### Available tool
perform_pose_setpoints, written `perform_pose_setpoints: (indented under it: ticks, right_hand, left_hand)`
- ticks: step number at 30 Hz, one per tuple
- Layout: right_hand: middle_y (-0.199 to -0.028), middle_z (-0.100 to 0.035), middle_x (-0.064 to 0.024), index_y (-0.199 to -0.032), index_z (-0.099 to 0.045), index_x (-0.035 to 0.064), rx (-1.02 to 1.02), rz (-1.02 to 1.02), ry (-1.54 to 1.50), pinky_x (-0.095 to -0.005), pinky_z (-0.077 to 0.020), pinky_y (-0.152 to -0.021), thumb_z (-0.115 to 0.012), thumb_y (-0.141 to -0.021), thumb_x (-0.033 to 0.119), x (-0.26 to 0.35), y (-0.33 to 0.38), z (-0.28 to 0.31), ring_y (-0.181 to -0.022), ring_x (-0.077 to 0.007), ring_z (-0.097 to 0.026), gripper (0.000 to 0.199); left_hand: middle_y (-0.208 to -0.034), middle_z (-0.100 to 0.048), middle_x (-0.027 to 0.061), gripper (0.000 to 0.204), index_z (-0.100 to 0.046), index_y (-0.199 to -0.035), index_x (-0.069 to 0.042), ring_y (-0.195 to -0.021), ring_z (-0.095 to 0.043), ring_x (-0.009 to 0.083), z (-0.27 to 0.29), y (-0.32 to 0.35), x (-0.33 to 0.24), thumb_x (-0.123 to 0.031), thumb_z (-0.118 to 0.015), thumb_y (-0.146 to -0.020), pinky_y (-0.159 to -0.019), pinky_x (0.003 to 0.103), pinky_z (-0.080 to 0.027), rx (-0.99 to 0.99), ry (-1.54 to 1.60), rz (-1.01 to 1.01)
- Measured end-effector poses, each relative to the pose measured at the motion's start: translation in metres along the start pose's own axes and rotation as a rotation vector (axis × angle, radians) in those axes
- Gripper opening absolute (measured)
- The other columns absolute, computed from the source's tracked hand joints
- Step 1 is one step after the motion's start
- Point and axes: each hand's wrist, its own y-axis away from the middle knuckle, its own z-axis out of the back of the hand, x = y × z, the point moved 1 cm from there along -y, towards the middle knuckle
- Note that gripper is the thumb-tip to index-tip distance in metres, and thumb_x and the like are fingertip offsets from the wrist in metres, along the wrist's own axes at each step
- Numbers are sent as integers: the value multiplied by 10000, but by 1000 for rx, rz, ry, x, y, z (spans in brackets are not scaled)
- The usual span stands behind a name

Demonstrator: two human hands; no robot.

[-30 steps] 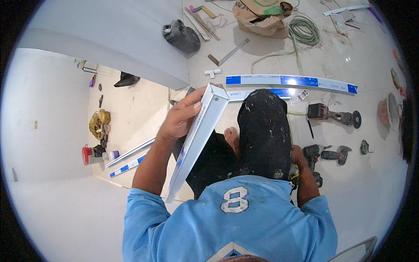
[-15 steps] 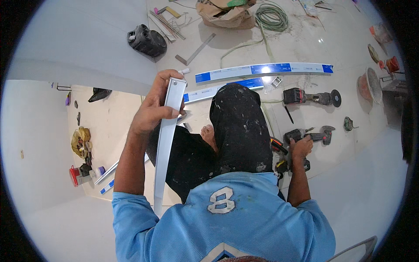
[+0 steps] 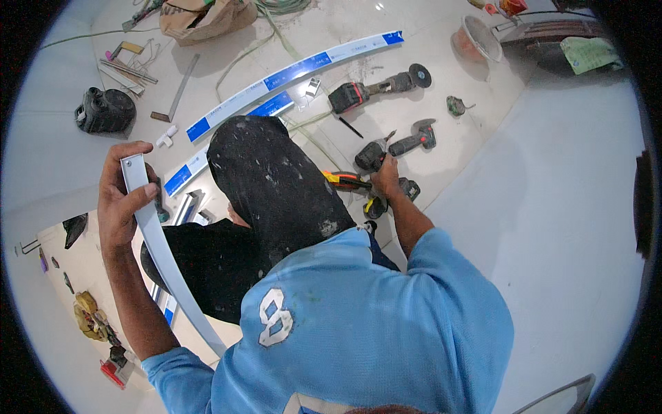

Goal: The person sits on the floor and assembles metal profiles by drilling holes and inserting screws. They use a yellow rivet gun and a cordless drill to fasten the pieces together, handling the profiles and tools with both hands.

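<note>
My left hand [image 3: 124,200] grips a long pale metal channel [image 3: 165,252] near its upper end, thumb across the face. A screw or rivet shows near that end, and the strip's lower end passes beside my blue shirt. On the right, my right hand [image 3: 387,178] is closed round the handle of a black cordless drill [image 3: 370,156] low at the floor; a bit sticks out of its front. Just beyond lies another black and red hand tool [image 3: 414,139]. An orange and black handled tool [image 3: 345,181] and a yellow and black item [image 3: 376,207] sit beside the drill.
Blue-and-white wrapped profiles [image 3: 296,72] lie ahead, near a cordless angle grinder [image 3: 350,97] and a black pen-like stick [image 3: 350,127]. A metal square [image 3: 181,90], black jug [image 3: 105,110], paper sack [image 3: 207,21] and bucket [image 3: 476,40] stand farther off. A wall [image 3: 524,207] rises on the right.
The whole view has swung, so the floor items appear farther left and tilted. My left hand still holds the channel; my right hand stays at the drill, its fingers now round the handle.
</note>
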Motion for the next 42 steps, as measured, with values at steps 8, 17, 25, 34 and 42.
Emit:
perform_pose_setpoints:
  ticks: [8,17,25,34,42]
  right_hand:
    - [-1237,-756,-211,-1327,-679,-18,21,213,-458,-481,-552,-1052,-868,-891,175,53,8,79,-1148,-355,-721,513]
    - [-1206,-788,-132,-1291,-719,-4,247,654,-393,-454,-544,-1049,-904,-941,202,264,76,239,-1131,-247,-727,447]
    - [-1219,-827,-135,-1356,-747,38,493,1116,-252,-358,-649,-943,-925,-836,168,370,100,265,-1080,-243,-821,565]
    - [-1220,-821,-179,-1360,-746,8,784,1047,-251,-435,-618,-1012,-923,-804,254,423,132,272,-1124,-285,-814,633]
    - [-1254,-806,-201,-1416,-701,0,782,1146,-226,-443,-610,-1006,-954,-761,265,426,123,271,-1117,-313,-811,751]
  left_hand:
    - [-1177,-651,53,670,-740,-1242,-125,-1125,-598,231,10,15,31,-387,-895,-645,-1051,392,-441,-65,-129,-95]
    - [-1208,-699,101,631,-742,-1244,-173,-1149,-666,288,-6,66,35,-318,-895,-649,-979,423,-520,-204,37,72]
    - [-1425,-675,120,554,-761,-1238,-160,-1330,-614,287,-27,88,46,-245,-898,-708,-1179,464,-432,-183,100,-138]
    - [-1167,-675,61,499,-775,-1191,-124,-1185,-634,239,-31,88,50,-270,-917,-735,-1110,430,-455,-179,108,-108]
    - [-1140,-647,56,498,-779,-1182,-115,-1174,-623,230,-33,81,48,-252,-912,-722,-1090,420,-457,-134,82,-128]
